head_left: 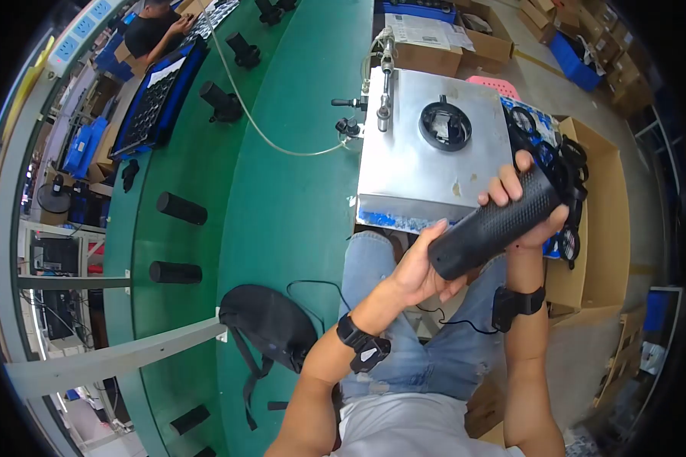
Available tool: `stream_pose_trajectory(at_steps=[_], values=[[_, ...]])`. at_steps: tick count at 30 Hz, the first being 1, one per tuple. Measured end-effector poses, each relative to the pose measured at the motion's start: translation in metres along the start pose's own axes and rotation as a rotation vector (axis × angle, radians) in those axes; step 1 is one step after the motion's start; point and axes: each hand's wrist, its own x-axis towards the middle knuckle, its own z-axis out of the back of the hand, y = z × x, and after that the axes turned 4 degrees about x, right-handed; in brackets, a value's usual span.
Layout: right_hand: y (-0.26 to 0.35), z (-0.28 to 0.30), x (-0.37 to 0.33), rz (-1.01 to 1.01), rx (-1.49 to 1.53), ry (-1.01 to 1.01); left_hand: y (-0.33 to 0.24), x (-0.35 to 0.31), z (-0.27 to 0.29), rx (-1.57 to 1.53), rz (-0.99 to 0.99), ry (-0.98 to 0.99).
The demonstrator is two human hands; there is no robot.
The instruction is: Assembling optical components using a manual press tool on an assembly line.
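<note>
A black cylinder [492, 225] with a dimpled, textured surface is tilted in front of me, above my lap. My left hand [419, 266] is closed round its lower, smoother end. Around the upper end, the fingers of my right hand [511, 186] are wrapped, partly hidden behind the cylinder. Just beyond them stands a metal box [404, 171] with a flat, shiny top. On that top lies a round black ring-shaped part [445, 126] with a small tab. A metal clamp-like fixture [385, 84] rises at the box's left side, with a thin hose [282, 151] attached.
At the right, an open cardboard box [606, 221] stands beside several black ring-shaped parts [568, 244]. Several black cylinders [181, 208] lie or stand on the green bench [244, 236] to the left. A black bag [270, 324] lies nearer me. Far left, a person [151, 34] works by a blue tray [177, 99].
</note>
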Motion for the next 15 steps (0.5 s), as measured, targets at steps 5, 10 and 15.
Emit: stream_pose_trajectory(at_steps=[5, 10, 15], values=[[0.023, 0.011, 0.068, 0.319, -0.717, -0.243, 0.008, 0.001, 0.052, 0.451, -0.074, -0.381], [0.008, 0.067, 0.132, 0.345, -1.179, -0.208, 0.035, -0.009, 0.100, 0.612, -0.026, -0.461], [-0.022, 0.110, 0.129, 0.191, -1.249, -0.278, 0.031, -0.004, 0.105, 0.623, 0.028, -0.479]])
